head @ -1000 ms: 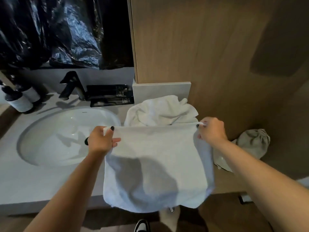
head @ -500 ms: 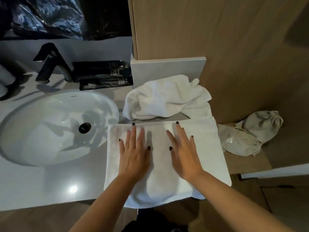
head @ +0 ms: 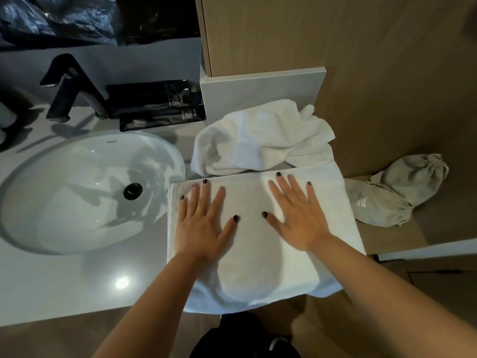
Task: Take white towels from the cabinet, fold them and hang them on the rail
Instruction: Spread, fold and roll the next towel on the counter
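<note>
Both hands are sliding apart: left hand (head: 200, 223) and right hand (head: 296, 215), spread flat, are smoothing the folded white towel (head: 258, 259) at frame centre.

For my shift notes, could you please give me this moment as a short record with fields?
setting: bathroom counter with a sink
towel in work: folded white towel lying flat at the counter's front edge
left hand: flat on the towel, fingers straight
right hand: flat on the towel, fingers straight
waiting: crumpled white towel behind it
nearby: black tap; grey cloth bags to the right
rail: not in view
</note>
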A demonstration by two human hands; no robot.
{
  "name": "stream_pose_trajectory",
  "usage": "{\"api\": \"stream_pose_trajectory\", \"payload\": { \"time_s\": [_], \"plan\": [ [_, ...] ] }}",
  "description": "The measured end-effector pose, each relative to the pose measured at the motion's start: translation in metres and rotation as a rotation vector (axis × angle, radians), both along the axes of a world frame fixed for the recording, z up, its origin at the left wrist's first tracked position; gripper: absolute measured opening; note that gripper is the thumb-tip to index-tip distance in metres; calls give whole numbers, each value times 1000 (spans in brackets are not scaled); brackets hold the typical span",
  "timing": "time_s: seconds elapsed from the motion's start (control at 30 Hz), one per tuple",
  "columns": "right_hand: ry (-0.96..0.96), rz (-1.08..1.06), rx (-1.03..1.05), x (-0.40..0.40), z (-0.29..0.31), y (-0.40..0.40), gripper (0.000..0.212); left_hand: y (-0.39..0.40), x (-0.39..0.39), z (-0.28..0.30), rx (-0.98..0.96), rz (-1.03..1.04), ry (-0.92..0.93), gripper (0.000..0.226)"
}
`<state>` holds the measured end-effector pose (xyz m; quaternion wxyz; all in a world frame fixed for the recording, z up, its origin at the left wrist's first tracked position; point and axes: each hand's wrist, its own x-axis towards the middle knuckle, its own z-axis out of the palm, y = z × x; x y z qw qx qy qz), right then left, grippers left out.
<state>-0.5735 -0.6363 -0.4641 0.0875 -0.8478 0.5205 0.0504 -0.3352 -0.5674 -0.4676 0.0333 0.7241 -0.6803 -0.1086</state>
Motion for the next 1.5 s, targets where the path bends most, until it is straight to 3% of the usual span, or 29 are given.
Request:
{"api": "stream_pose_trajectory", "payload": {
  "time_s": [0.13, 0.23, 0.33, 0.4, 0.47, 0.63, 0.73, 1.0, 1.13, 1.3, 1.5],
  "plan": [
    [24, -33, 33, -15, 5, -5, 82, 7, 2, 7, -116, 54, 192, 70],
    [2, -58, 62, -6, 10, -3, 83, 13, 4, 7, -314, 348, 343, 70],
    [-179, 16, -6, 14, 21, 2, 66, 12, 10, 7, -336, 621, 378, 66],
    [-317, 132, -63, 34, 24, -1, 48, 7, 14, 6, -320, 728, 469, 60],
    [-427, 188, -14, 65, 31, -5, 44, 6, 18, 4, -346, 774, 530, 51],
    [-544, 272, 63, 138, 57, -15, 46, 19, 13, 12, -453, 702, 765, 46],
    [-521, 311, 190, 159, 65, -19, 40, 24, 11, 16, -485, 685, 811, 46],
    [-588, 286, 319, 152, 80, -19, 19, 32, 9, 21, -518, 655, 973, 25],
    [-606, 228, 263, 133, 97, -12, 23, 35, -5, 28, -540, 576, 957, 28],
    [-654, 303, 28, 98, 120, -2, 23, 36, -31, 51, -546, 459, 946, 13],
    [-737, 206, -155, 42, 162, 13, 23, 46, -63, 74, -509, 402, 929, 21]
  ]
}}
